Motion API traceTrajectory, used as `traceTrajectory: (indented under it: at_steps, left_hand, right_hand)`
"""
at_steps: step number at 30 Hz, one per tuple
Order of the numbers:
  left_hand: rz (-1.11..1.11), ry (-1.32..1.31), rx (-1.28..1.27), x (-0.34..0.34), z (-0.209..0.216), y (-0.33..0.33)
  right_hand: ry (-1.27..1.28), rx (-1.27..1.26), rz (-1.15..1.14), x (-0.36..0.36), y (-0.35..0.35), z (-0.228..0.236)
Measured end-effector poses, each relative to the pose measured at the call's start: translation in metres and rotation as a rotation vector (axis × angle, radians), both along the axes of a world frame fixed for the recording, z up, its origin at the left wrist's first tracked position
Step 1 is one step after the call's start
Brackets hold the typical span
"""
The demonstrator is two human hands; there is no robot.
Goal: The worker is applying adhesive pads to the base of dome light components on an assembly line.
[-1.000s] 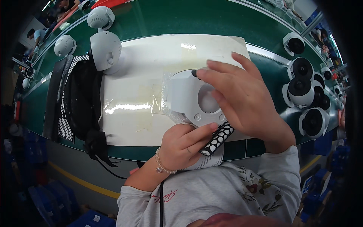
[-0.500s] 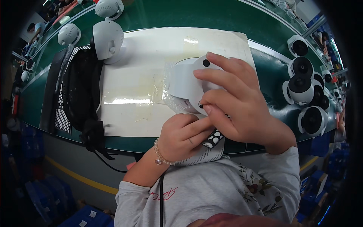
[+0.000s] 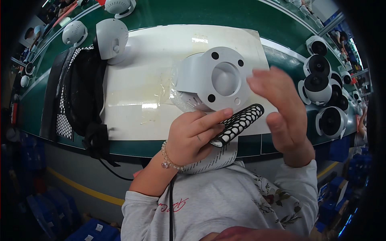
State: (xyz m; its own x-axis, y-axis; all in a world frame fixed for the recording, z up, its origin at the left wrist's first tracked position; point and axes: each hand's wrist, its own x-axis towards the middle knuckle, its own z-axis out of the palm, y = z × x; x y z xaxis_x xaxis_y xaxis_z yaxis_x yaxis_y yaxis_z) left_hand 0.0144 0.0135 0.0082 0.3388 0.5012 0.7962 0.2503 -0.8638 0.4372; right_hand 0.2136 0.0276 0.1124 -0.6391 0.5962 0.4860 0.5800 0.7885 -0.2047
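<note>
A white camera lies on the board with its ring-shaped base facing up. Round black pads sit at three spots on the ring; a pale round recess shows at its lower right. My left hand is closed around a curled black sheet with rows of round holes, just below the base. To the right of the base is my right hand, open and blurred, thumb apart from its fingers. Whether anything tiny clings to its fingertips cannot be made out. Printed paper hangs beneath my left hand.
A worn white board covers part of the green table. At its left lie a black pouch and another holed sheet. White cameras stand at the upper left and in a cluster at the right. Clear plastic film lies under the camera.
My right hand has drawn back rightward from the camera's base, uncovering the ring and its pads. The holed sheet in my left hand now shows along its length.
</note>
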Motion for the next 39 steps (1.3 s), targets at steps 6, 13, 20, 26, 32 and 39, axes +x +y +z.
traceTrajectory:
  at_steps: [6, 13, 20, 26, 32, 39]
  left_hand:
    - [-0.072, -0.077, -0.040, 0.004, 0.000, 0.001]
    - [-0.065, -0.109, -0.025, 0.005, -0.002, 0.001]
    - [-0.037, -0.070, -0.011, 0.007, -0.002, 0.001]
    - [-0.024, -0.054, 0.001, 0.006, -0.002, 0.001]
    - [0.007, -0.012, 0.009, 0.005, 0.001, -0.001]
    - [0.027, -0.012, 0.010, 0.007, -0.001, 0.000]
  right_hand:
    - [0.290, -0.126, 0.256, -0.002, -0.014, -0.031]
    - [0.312, -0.085, 0.266, -0.006, -0.012, -0.037]
    - [0.446, -0.435, 0.200, 0.001, -0.014, -0.043]
    - [0.430, -0.165, 0.222, 0.004, -0.016, -0.053]
    - [0.516, -0.278, -0.038, 0.002, 0.004, -0.045]
    - [0.432, -0.265, -0.037, 0.003, 0.007, -0.052]
